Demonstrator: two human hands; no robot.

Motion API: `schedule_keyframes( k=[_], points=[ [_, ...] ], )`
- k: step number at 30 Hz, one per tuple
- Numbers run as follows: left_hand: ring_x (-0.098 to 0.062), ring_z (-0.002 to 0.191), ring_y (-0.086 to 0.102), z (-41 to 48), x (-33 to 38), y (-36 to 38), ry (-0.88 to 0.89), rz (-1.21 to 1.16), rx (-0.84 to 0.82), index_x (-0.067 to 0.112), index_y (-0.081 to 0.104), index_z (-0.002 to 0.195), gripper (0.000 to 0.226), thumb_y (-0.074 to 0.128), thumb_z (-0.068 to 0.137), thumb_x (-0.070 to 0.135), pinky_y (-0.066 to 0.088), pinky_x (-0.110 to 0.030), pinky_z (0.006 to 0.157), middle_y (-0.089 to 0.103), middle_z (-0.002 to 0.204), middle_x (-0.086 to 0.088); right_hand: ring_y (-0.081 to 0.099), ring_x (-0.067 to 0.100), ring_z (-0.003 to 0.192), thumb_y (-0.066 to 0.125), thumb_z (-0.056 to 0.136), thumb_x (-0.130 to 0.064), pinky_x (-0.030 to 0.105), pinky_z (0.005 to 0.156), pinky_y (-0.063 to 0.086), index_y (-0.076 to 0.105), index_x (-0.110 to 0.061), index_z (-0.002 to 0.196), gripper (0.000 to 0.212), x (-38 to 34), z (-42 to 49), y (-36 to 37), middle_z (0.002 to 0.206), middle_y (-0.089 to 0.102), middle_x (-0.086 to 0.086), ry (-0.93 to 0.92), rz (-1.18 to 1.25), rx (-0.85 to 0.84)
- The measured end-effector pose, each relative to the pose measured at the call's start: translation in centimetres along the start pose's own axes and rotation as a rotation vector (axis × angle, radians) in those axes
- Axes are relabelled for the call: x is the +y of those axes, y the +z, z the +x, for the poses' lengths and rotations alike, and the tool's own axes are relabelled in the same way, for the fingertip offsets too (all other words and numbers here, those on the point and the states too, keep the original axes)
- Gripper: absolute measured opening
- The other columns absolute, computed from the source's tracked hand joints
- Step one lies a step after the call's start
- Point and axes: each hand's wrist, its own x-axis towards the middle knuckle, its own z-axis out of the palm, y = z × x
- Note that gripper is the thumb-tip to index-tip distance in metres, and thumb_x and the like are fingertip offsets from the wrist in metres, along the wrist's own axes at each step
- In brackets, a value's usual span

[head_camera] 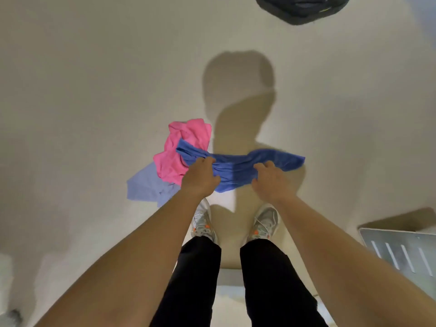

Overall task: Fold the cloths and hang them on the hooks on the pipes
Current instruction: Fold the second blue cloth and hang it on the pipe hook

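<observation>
Mid-fold, left grip [201, 175] and right grip [269, 180] clutch the blue cloth [236, 172] between them; next, probably bring its ends together.

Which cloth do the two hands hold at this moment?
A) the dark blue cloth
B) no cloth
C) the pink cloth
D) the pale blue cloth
A: the left hand and the right hand both grip the dark blue cloth, bunched between them; the pink cloth and the pale blue cloth lie to its left.
</observation>
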Motion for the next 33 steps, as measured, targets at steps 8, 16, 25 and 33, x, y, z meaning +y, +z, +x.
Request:
schedule_keyframes(
  k=[8,16,25,33],
  points=[
    [-0.031,0.135,0.035,16.4,-9.9,13.6,0.079,0.353,0.076,0.018,0.037,0.146,0.070,0.063,0.081,0.024,0.041,-0.048,0.104,0.040,0.146,-0.006,0.019,0.040,0.144,0.046,0.097,-0.021,0.050,0.110,0.031,0.021,-0.027,0.153,0.062,4.0,18.0,13.7,0.163,0.010,0.008,0.047,-0.127,0.050],
    [-0.032,0.108,0.053,20.1,-13.3,18.0,0.116,0.490,0.098,0.013,0.056,0.110,0.023,0.047,0.091,0.002,0.045,-0.041,0.074,0.056,0.113,-0.008,0.054,0.035,0.107,0.057,0.089,-0.019,0.046,0.082,0.048,0.042,-0.024,0.127,0.041,6.6,20.7,19.7,0.125,0.049,0.009,0.049,-0.175,0.064],
    [-0.031,0.103,0.058,8.3,-6.3,8.1,0.172,0.262,0.013,0.011,0.061,0.110,0.023,0.049,0.094,0.023,0.050,-0.042,0.085,0.061,0.111,-0.011,0.057,0.028,0.077,0.043,0.092,-0.009,0.038,0.063,0.049,0.057,-0.015,0.088,0.016,2.1,9.0,10.2,0.086,0.061,0.008,0.088,0.219,-0.022],
    [-0.026,0.067,0.054,-7.0,5.1,-7.8,0.338,0.150,0.059,0.024,0.043,0.071,0.022,0.053,0.087,0.034,0.050,-0.044,0.058,0.055,0.078,-0.003,0.054,0.023,0.077,0.050,0.095,-0.015,0.023,0.053,0.032,0.044,-0.021,0.077,0.020,-4.0,-11.4,-11.8,0.086,0.058,0.009,0.032,0.382,0.029]
  ],
)
